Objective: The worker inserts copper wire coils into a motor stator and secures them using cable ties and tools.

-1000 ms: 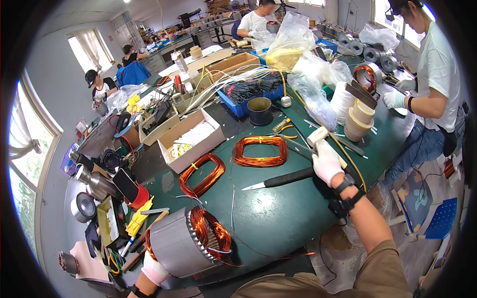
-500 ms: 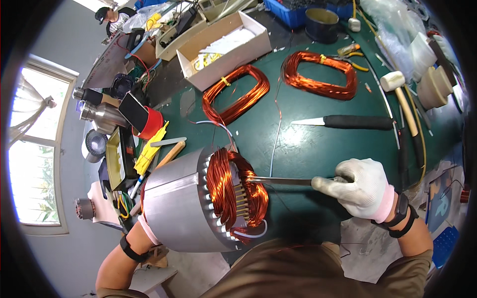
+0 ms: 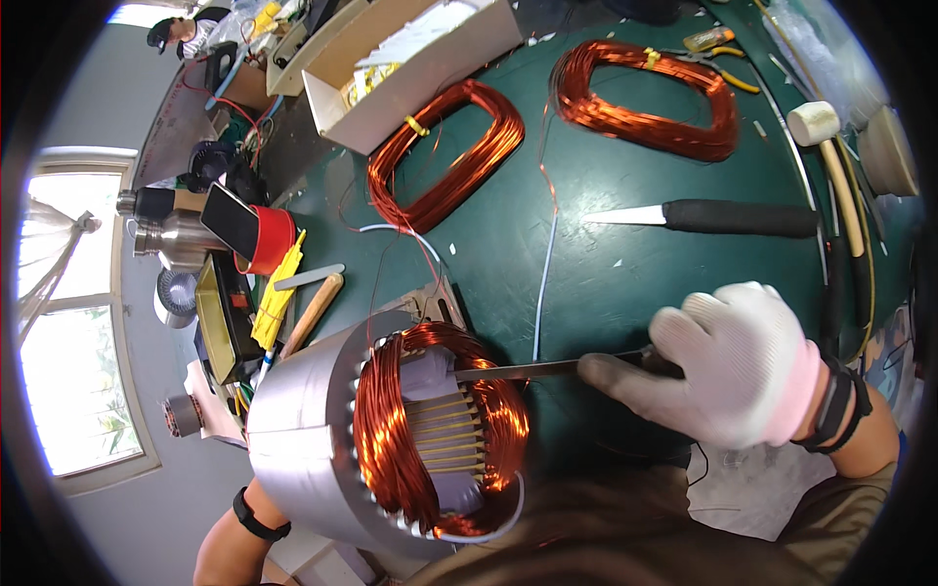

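Observation:
A silver motor stator lies on its side before me, its open end turned right. Thick copper windings bulge from its rim, with white slot liners around them and a pale blue sleeved lead at the bottom. My right hand, in a white glove, is closed around a flat metal blade. The blade's tip reaches into the bore between the windings, near their top. My left forearm with a black wristband goes behind the stator, which hides the left hand and its fingers.
Two tied copper coils lie on the green table. Right of them are a black-handled knife, a white-headed mallet and pliers. A white box, a phone and bottles stand left. A person is far left.
The stator's open end has swung toward me, showing more of the bore. My right hand has shifted slightly right, and the blade's tip now sits inside the opening. The view has moved closer.

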The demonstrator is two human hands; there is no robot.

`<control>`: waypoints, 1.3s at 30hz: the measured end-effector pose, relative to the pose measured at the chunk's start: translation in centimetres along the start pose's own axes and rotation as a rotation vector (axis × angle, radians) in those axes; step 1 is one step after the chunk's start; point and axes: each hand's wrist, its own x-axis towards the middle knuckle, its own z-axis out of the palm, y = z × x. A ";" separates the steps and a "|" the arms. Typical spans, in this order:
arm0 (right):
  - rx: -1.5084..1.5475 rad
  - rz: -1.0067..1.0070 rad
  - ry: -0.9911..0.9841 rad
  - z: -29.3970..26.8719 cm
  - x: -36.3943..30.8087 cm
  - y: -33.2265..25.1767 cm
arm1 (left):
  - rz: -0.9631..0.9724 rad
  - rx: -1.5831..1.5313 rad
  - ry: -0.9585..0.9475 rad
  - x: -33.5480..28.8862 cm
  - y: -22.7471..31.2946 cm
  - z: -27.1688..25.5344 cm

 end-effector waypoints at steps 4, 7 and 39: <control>0.109 -0.066 0.037 1.3 1.5 0.1 | -0.053 -0.001 -0.020 -1.3 -0.3 0.4; 0.167 -0.105 0.070 5.3 4.5 -2.1 | -0.081 0.004 -0.020 -1.9 -0.8 0.4; 0.037 -0.060 -0.143 -2.6 -3.9 -0.5 | 0.099 -0.045 0.554 1.9 0.9 1.6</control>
